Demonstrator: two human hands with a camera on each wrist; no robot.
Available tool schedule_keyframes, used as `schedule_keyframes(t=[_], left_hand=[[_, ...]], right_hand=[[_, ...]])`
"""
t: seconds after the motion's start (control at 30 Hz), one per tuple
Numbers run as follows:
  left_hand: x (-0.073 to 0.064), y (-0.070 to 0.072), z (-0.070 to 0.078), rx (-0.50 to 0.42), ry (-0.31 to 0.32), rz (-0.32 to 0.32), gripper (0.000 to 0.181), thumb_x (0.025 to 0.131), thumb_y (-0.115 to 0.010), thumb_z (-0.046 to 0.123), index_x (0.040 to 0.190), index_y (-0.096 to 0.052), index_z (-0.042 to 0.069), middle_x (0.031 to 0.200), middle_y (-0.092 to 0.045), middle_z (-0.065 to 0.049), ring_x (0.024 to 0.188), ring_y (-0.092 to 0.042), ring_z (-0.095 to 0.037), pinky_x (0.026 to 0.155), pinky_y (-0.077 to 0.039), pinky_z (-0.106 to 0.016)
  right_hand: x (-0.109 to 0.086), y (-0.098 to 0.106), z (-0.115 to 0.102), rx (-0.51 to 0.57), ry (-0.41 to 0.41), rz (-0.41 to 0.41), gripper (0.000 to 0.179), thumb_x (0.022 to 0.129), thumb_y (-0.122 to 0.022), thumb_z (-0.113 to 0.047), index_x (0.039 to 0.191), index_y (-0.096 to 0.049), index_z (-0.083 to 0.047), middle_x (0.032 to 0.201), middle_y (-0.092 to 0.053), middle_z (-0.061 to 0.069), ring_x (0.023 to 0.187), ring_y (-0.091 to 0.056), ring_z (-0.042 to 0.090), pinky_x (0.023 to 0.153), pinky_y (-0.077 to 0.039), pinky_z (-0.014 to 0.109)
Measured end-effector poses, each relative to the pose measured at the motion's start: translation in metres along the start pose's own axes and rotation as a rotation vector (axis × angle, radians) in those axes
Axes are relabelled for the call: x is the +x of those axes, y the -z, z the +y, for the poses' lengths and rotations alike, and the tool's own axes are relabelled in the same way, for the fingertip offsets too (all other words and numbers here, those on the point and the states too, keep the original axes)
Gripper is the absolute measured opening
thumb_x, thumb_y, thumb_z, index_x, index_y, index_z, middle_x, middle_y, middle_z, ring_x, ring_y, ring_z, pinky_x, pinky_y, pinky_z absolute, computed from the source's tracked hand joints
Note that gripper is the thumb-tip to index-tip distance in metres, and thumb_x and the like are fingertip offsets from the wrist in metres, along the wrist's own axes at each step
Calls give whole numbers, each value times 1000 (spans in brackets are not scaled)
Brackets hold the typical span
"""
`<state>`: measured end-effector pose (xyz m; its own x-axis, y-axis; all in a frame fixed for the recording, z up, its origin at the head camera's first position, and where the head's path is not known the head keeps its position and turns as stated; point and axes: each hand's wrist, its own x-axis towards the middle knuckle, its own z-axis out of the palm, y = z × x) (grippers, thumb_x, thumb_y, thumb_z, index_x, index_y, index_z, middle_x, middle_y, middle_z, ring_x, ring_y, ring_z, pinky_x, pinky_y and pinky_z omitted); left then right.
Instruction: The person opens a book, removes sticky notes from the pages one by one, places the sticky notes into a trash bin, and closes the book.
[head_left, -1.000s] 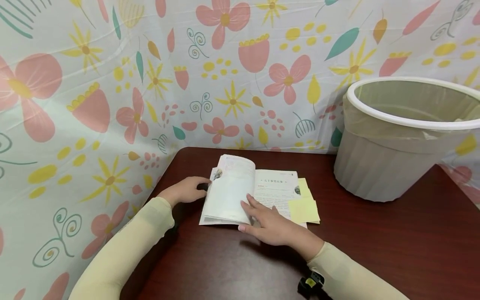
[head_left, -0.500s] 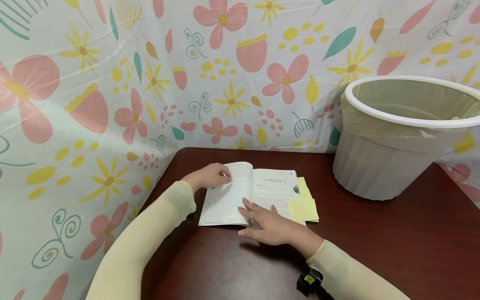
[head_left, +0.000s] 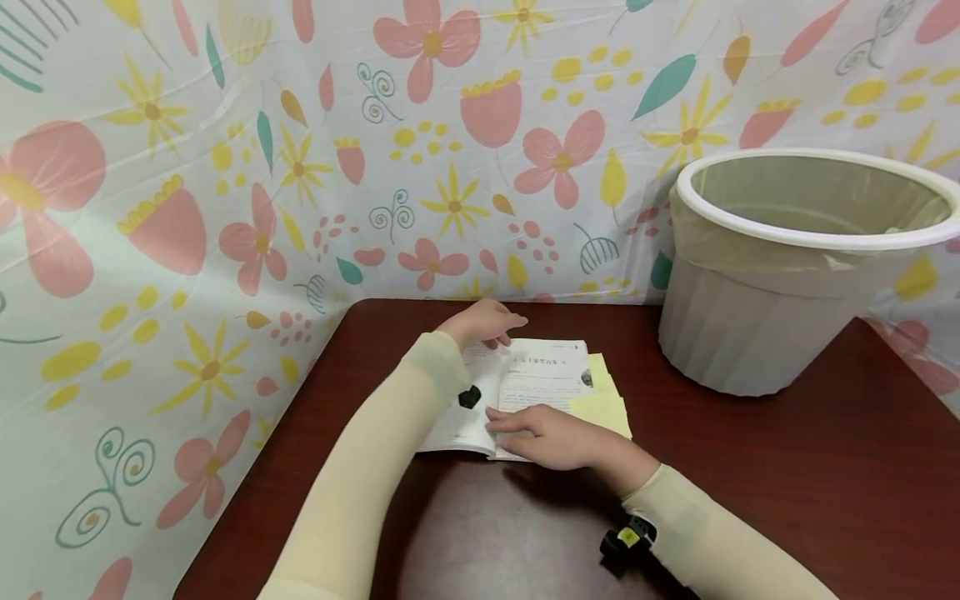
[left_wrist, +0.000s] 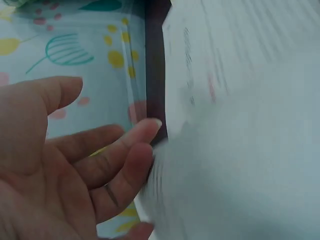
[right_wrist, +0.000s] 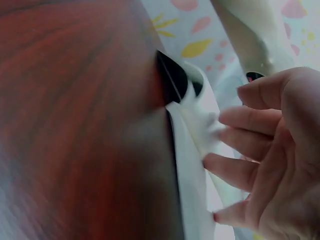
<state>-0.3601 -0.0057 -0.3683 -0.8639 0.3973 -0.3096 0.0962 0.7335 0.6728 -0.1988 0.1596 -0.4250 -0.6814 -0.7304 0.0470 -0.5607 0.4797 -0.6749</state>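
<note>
An open book (head_left: 543, 379) with printed pages lies on the table, and yellow sticky notes (head_left: 600, 410) stick out along its right side. My left hand (head_left: 486, 323) is over the book's far edge near the spine, its forearm crossing the left page. In the left wrist view, the fingers of the left hand (left_wrist: 92, 165) are loosely bent, fingertips right at a page edge with nothing pinched. My right hand (head_left: 551, 437) rests with spread fingers on the near part of the book by the spine. The right wrist view has that hand's fingertips (right_wrist: 212, 162) at the pages.
A grey waste bin (head_left: 750, 317) with a white rim and a thin liner stands at the right back of the dark red-brown table (head_left: 750, 492). A flower-patterned curtain (head_left: 300, 167) hangs behind the table and along its left side.
My left hand has moved from the book's left edge rightward and away to the far edge by the spine. The raised left-hand pages have come down flatter. The right hand stays nearly in place.
</note>
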Motion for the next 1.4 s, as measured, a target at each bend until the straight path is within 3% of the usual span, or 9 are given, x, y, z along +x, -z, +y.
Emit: schedule_keyframes(t=[0.13, 0.3, 0.37, 0.47, 0.53, 0.67, 0.77, 1.0, 1.4], left_hand=[[10, -11, 10, -17, -6, 30, 48, 103, -58, 48, 133, -67, 13, 122, -74, -12, 107, -70, -29, 92, -55, -38], [15, -25, 15, 57, -4, 106, 40, 103, -57, 49, 98, -70, 12, 104, -72, -9, 85, -64, -23, 82, -53, -36], [15, -31, 17, 92, -11, 149, 42, 102, -56, 52, 104, -70, 12, 110, -72, -6, 97, -66, -23, 101, -49, -45], [16, -40, 19, 135, -37, 194, 48, 101, -56, 54, 130, -67, 18, 131, -69, 2, 131, -60, -22, 125, -20, -64], [18, -46, 18, 168, -54, 203, 55, 101, -54, 57, 143, -60, 22, 147, -60, 6, 147, -46, -23, 124, 2, -71], [23, -56, 15, 225, -123, 202, 56, 102, -53, 58, 146, -58, 25, 148, -61, 10, 146, -48, -19, 127, 10, -63], [25, -60, 12, 245, -209, 192, 54, 103, -54, 55, 147, -57, 24, 149, -61, 6, 144, -51, -18, 129, 6, -60], [24, -65, 13, 174, -324, 52, 50, 102, -62, 44, 147, -58, 22, 153, -56, 3, 145, -49, -18, 119, -42, -40], [18, -73, 14, 412, -318, -150, 64, 88, -79, 43, 147, -58, 27, 156, -51, 7, 148, -44, -15, 120, -40, -35]], right_hand=[[-8, 12, 6, 15, -10, -40, 37, 104, -53, -17, 138, -67, -11, 145, -63, 4, 137, -57, 19, 114, -46, 34], [-17, 31, 13, 12, -44, -89, 34, 100, -57, -16, 129, -74, -11, 130, -73, 2, 113, -64, 7, 97, -50, 22], [-21, 41, 17, 4, -47, -85, 32, 99, -60, -17, 125, -75, -8, 126, -74, 4, 109, -65, 7, 94, -51, 24], [-29, 57, 24, -40, -65, -60, 29, 98, -63, -19, 121, -77, -6, 123, -76, 6, 113, -69, 14, 95, -55, 29], [-34, 67, 28, -59, -102, -43, 29, 97, -66, -21, 119, -77, -5, 120, -77, 8, 112, -71, 17, 94, -56, 32], [-44, 82, 36, -71, -226, -18, 30, 95, -72, -27, 116, -78, -7, 115, -77, 6, 103, -71, 15, 90, -58, 34], [-48, 87, 42, -79, -286, -6, 31, 93, -74, -31, 114, -79, -8, 111, -77, 3, 97, -68, 11, 87, -57, 34], [-53, 87, 48, -118, -346, 24, 38, 93, -74, -38, 116, -79, -9, 115, -77, 5, 103, -69, 17, 90, -58, 41], [-76, 75, 57, -202, -455, 119, 48, 93, -73, -38, 126, -73, -4, 128, -72, 13, 116, -66, 29, 97, -55, 51]])
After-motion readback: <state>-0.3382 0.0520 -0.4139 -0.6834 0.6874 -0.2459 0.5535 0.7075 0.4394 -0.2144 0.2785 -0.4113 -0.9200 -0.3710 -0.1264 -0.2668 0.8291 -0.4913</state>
